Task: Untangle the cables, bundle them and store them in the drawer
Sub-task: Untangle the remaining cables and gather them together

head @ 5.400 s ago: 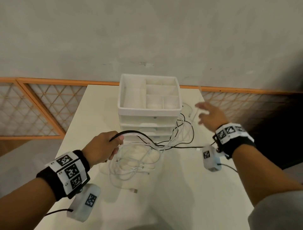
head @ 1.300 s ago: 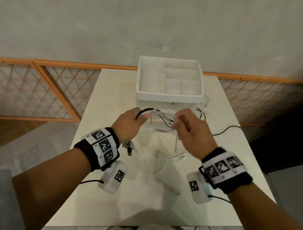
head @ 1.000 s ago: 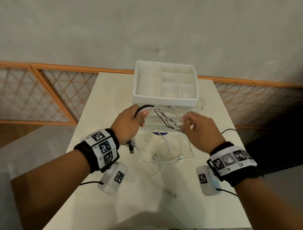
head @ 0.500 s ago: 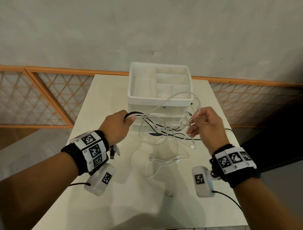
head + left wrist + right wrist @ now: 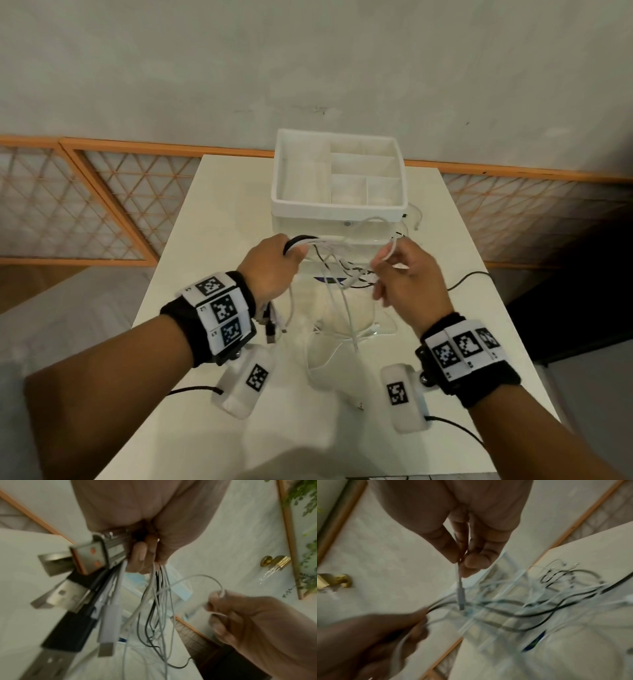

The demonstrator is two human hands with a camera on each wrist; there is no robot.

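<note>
My left hand (image 5: 274, 267) is fisted around the whole mess of cables (image 5: 342, 270), USB plugs (image 5: 68, 595) dangling under it. My right hand (image 5: 407, 277) pinches one white cable (image 5: 459, 574) just beside it, drawer unit (image 5: 339, 192) right behind both.

A white bench (image 5: 219, 219) stands against a grey wall. On it, toward the far edge, sits a white drawer unit (image 5: 339, 212) with an open divided tray on top. Loose white cable loops (image 5: 329, 356) lie on the bench in front of the unit, one plug end (image 5: 359, 406) nearer the front. A black cable (image 5: 469, 277) trails across the right side.
</note>
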